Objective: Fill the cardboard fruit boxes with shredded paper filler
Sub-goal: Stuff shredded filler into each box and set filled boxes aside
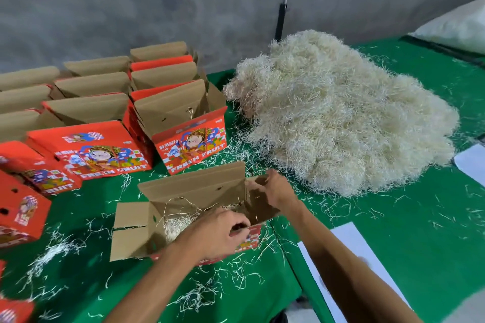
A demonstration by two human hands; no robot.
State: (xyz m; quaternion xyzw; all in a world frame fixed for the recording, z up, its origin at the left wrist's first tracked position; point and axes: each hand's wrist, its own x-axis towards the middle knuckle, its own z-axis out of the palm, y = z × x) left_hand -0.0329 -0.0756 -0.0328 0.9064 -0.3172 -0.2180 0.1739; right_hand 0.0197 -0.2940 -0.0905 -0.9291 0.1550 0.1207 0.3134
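red boxes (86,149) wait in rows on the left. the open box (194,191) sits in front on the green table (393,231), with only a little paper (175,223) inside. the left hand (217,233) pinches its near wall. the right hand (273,189) grips the right flap. hold the flaps wide, then grab more from the big pile (341,113) and push it down evenly.

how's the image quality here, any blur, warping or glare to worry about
Head view: light is even and soft, with no glare on the green table cover and only faint shadows. The wide lens bows the edges, so the red boxes at far left look stretched. The shredded paper pile is sharp; the left hand and right hand on the open box are slightly soft.
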